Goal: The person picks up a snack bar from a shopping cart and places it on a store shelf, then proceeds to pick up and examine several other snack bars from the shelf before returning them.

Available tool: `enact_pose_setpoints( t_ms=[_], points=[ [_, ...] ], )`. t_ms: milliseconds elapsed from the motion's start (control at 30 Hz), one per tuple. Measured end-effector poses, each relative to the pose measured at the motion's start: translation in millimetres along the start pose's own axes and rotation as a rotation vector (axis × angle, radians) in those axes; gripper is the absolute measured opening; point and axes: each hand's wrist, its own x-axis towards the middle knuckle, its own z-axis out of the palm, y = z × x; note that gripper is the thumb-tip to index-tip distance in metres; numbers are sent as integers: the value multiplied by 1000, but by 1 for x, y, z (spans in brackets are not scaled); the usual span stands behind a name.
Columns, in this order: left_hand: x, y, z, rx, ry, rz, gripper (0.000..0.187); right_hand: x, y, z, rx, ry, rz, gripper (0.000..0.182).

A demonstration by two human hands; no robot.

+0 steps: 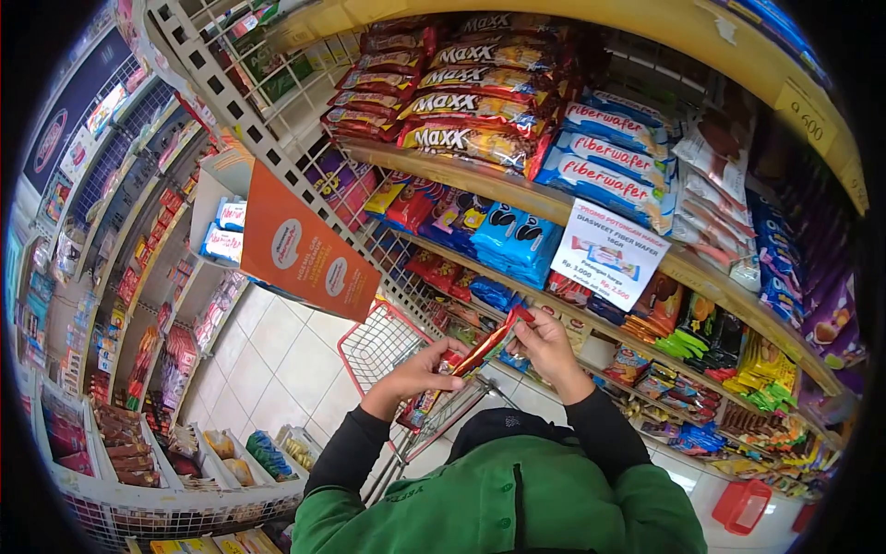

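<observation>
A narrow snack packet (pixel 487 342) in a shiny red wrapper with yellow and green parts is held at a slant in front of my chest. My right hand (pixel 546 346) pinches its upper end. Around the lower end close the fingers of my left hand (pixel 420 377). More red and yellow packets (pixel 417 409) show just below my left hand; whether it grips them too I cannot make out. Beneath my hands stands a shopping cart (pixel 369 346) with a red rim, partly hidden by my arms.
Shelves ahead hold Maxx packets (pixel 471 103), blue Fiberwafer packs (pixel 604 166) and a white promo sign (pixel 607 251). An orange display box (pixel 305 245) juts out at the left. Bins of snacks (pixel 217 462) stand lower left. A red basket (pixel 741 506) sits on the floor at right.
</observation>
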Motion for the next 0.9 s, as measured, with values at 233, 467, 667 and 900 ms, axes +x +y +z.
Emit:
enact_pose_setpoints(
  t_ms=[233,467,667,900],
  points=[
    [-13,35,13,697,368,416,43,-9,-9,-15,352,-107,6,38],
    [-8,50,19,1042,459,625,43,-14,-13,-1,333,-225,89,42],
    [-4,57,4,1146,395,799,46,-19,-21,35,250,-121,7,36],
    [-31,56,-26,1063,301,948,47,-34,-83,79,-459,-22,21,22]
  ],
)
